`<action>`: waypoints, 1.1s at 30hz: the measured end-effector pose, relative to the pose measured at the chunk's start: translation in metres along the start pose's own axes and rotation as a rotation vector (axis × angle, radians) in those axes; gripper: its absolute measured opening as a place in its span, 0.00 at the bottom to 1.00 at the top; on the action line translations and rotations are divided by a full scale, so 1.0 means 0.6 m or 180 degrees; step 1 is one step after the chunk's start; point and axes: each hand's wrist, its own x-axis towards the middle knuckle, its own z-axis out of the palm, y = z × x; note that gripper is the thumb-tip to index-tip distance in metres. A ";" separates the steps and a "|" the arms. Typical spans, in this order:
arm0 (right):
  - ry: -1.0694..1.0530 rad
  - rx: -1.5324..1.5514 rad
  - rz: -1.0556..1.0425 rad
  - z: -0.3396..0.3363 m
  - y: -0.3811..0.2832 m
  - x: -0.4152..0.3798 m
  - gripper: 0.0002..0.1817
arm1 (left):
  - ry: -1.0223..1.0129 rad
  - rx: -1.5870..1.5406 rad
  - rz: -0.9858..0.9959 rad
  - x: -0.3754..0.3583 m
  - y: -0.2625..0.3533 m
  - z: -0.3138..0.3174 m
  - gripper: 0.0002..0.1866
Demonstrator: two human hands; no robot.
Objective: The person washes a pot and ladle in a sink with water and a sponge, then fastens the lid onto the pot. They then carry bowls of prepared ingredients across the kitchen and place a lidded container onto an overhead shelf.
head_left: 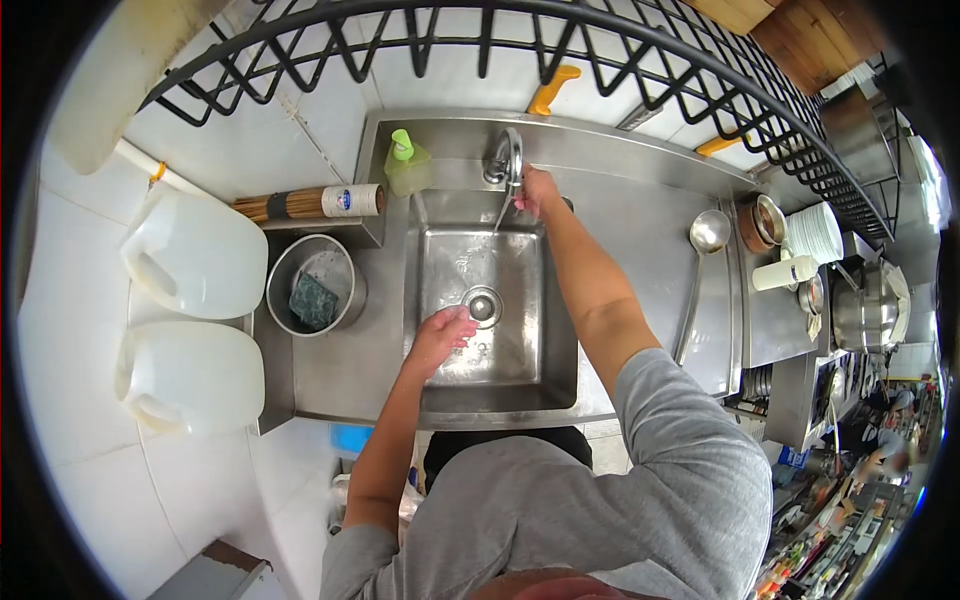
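Note:
My right hand (538, 192) is at the chrome faucet (513, 155), its fingers closed close beside the spout; what they grip is too small to make out. A thin stream of water falls from the spout into the steel sink (482, 345). Over the left part of the sink, near the drain (483, 307), my left hand (441, 338) hangs with its fingers loosely curled and apart, holding nothing. A green-capped soap bottle (407, 166) stands behind the sink's back left corner.
Left of the sink are a metal pot (316, 285) with a dark scouring pad and two white jugs (195, 255). On the right lies a long ladle (700, 255), with stacked plates (813, 234) beyond. A black wire rack (485, 45) hangs overhead.

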 end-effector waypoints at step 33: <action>0.2867 -0.4121 0.0070 -0.502 0.227 -0.595 0.26 | -0.0510 0.2703 0.0550 -0.022 0.011 0.072 0.31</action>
